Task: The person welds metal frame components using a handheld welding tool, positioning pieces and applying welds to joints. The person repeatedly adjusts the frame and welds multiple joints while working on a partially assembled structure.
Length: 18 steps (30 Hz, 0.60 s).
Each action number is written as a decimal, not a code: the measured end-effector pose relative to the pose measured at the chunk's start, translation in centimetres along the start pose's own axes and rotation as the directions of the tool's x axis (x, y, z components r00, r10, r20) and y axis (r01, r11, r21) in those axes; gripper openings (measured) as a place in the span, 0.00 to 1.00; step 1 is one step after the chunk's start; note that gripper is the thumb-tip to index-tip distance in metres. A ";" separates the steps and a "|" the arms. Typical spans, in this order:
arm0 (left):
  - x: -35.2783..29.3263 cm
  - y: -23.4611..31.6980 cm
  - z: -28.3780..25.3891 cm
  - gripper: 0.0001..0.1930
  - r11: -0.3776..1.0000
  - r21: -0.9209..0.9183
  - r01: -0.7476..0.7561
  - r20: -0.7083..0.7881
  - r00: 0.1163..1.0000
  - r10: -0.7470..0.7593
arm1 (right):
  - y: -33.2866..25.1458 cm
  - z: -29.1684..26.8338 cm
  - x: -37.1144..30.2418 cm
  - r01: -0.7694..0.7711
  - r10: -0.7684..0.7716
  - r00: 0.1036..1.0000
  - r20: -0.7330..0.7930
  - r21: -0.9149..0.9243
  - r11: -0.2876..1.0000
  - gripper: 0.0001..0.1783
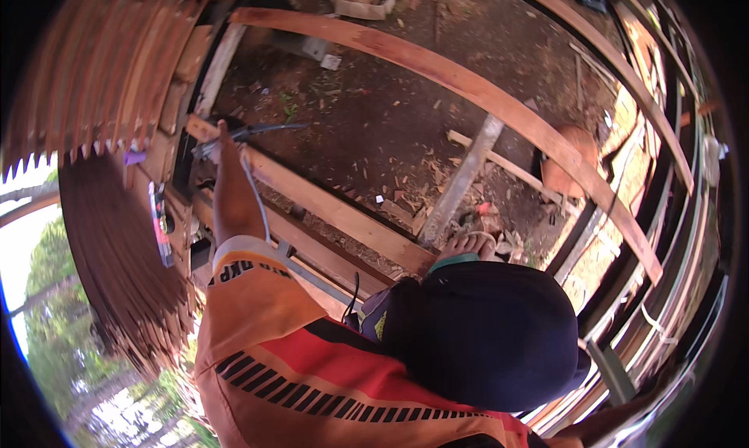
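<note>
Left hand (218, 145): reaches to the left end of the pale beam (331, 205), against a grey-blue cord (277, 127); fingers indistinct, grip on the cord cannot be told.
Right hand: out of view; state cannot be told.
Orange sleeve (261, 296): nearest the viewer, left arm extended from it.
Foot (460, 246): just beside the beam's right end, near the grey post (468, 171).
Work in hand: judged to be cord handling at the beam end.
Next move: judged to call for a sure hold on the cord.
Far side: long reddish timber (437, 66); cardboard box (374, 11) beyond.
</note>
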<state>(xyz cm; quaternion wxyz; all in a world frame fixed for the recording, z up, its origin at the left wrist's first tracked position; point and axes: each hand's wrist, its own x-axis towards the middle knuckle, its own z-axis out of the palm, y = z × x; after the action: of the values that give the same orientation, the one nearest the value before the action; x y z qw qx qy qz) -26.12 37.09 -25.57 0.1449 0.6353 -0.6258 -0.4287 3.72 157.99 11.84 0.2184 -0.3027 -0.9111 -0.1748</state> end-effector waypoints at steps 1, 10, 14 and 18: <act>1.4 0.1 0.1 0.46 0.995 0.101 0.011 0.066 0.998 -0.018 | 2.4 -0.5 0.3 0.005 -0.004 0.999 0.054 -0.024 1.000 0.40; -1.5 5.1 -4.9 0.33 0.942 0.037 -0.334 0.021 0.942 0.334 | 3.3 2.5 1.4 -0.172 0.215 0.916 0.338 -0.154 0.973 0.44; -14.4 9.2 -10.6 0.30 0.817 0.059 -0.574 -0.054 0.815 0.577 | 4.7 1.4 0.1 -0.175 0.263 0.915 0.306 -0.288 0.942 0.46; -26.9 11.9 -14.1 0.27 0.661 0.076 -0.747 -0.071 0.657 0.750 | 4.3 1.0 0.4 -0.202 0.317 0.874 0.368 -0.318 0.926 0.50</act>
<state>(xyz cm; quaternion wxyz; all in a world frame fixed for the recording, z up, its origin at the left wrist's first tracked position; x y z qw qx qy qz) -19.82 54.81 1.09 0.3255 0.3443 -0.8324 -0.2876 5.82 161.86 11.96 -0.0008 -0.4799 -0.8547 -0.1981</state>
